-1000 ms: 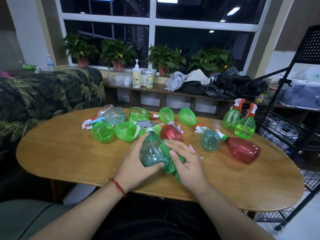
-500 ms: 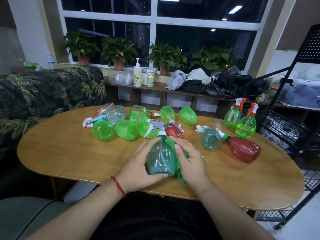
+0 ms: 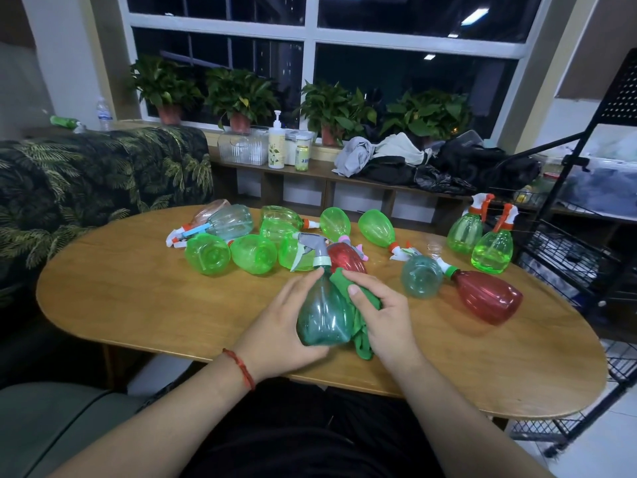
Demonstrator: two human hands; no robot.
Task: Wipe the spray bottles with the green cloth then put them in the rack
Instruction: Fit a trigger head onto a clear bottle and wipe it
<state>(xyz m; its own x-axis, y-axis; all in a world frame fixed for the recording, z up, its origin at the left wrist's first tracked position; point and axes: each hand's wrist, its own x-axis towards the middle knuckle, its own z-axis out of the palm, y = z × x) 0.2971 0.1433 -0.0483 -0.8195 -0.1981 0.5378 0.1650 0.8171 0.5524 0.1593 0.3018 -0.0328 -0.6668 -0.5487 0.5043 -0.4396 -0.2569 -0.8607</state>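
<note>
Bottle: the teal spray bottle [image 3: 324,312] is held over the near edge of the table [image 3: 138,298], grey trigger head pointing away; whether its base rests on the wood is not clear.
Cloth: the green cloth [image 3: 360,334] is bunched against the bottle's right side, with a tail hanging below.
Left hand: the left hand [image 3: 279,326] grips the bottle's left side, fingers wrapped round it.
Right hand: the right hand [image 3: 382,315] clenches the cloth and its thumb presses it to the bottle's shoulder.
Beyond: loose bottles [image 3: 255,253] lie in a heap just behind the trigger head; the rack [image 3: 586,257] stands at the far right.
Risk: the smooth, rounded plastic could slip from a one-sided grip if the rubbing is hard.
Risk: a forward stroke could knock the trigger head into the heap and send round bottles rolling off the table.
</note>
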